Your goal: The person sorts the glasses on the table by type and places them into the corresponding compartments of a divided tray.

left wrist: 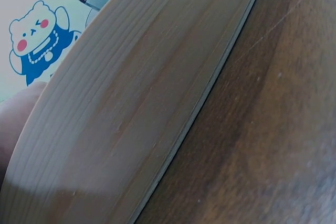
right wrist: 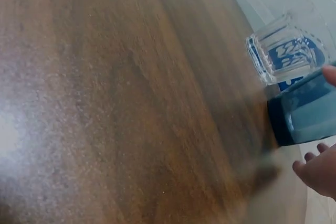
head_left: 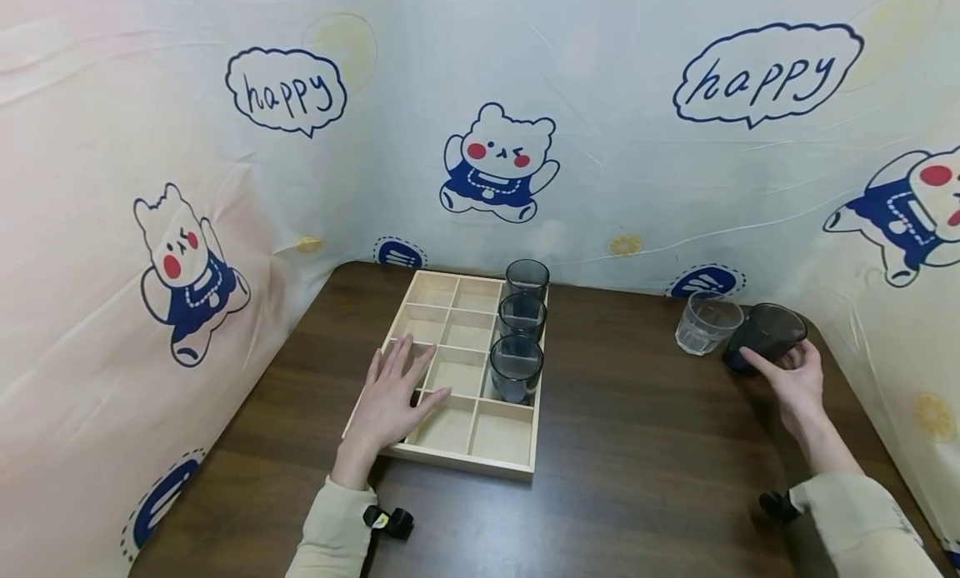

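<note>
My left hand [head_left: 393,399] is over the left side of a divided wooden tray [head_left: 532,445], fingers spread. In the left wrist view the tray's outer wall [left wrist: 121,103] fills much of the picture. Three dark tinted glasses stand in the tray's right column: a near one [head_left: 516,370], a middle one [head_left: 522,316] and a far one [head_left: 527,276]. At the right, my right hand [head_left: 802,386] holds another dark glass [head_left: 765,336], thumb on its near side and fingers around its right. Beside that glass is a clear ribbed glass [head_left: 701,328].
A brown wooden table [head_left: 615,428] lies under everything, with bare surface between the tray and the right-hand glasses. A printed cloth [head_left: 600,161] with cartoon bears hangs behind and along both sides, close to the glasses at the right.
</note>
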Tool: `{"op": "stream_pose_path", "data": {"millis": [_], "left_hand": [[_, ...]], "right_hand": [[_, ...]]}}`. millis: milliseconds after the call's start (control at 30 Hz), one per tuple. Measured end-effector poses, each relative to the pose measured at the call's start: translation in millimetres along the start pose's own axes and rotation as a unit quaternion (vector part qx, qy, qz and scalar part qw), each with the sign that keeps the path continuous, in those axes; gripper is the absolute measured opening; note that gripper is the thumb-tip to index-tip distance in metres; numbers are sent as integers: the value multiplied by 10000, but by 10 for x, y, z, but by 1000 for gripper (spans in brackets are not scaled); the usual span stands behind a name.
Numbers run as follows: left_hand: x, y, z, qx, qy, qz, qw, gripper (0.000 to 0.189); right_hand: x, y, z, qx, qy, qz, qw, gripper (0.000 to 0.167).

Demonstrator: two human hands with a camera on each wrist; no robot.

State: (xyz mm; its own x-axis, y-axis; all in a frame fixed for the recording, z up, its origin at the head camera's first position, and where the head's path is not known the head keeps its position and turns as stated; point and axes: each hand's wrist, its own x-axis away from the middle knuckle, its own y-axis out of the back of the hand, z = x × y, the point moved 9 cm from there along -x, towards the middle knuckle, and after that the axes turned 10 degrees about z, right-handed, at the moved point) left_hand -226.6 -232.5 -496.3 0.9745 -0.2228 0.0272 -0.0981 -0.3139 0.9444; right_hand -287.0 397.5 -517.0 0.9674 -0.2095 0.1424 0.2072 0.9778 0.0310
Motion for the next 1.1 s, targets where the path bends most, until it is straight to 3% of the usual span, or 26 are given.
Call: {"op": "stream_pose_path", "data": {"millis": [133,367,533,667,933,1100], "left_hand": [[10,-10,4,16,23,24,10000,84],[23,-18,5,47,47,31,10000,84],[17,-24,-4,66,21,46,10000,84],[8,-24,-12,60,-1,70,10000,84],[22,1,5,29,12,43,10000,83],[22,2,12,28,30,54,10000,83]], "right_hand": [[-33,-46,5,-302,177,128,9993,81],[-58,-52,-23,33,-247,-238,9994,83],[2,-20,-26,-231,-409,-459,9978,69],[81,-20,-11,-501,-269,-405,9976,67],[265,-126,81,-1082,-4,58,9941,60],[393,-242,189,-1695,52,476,9844,57]]}}
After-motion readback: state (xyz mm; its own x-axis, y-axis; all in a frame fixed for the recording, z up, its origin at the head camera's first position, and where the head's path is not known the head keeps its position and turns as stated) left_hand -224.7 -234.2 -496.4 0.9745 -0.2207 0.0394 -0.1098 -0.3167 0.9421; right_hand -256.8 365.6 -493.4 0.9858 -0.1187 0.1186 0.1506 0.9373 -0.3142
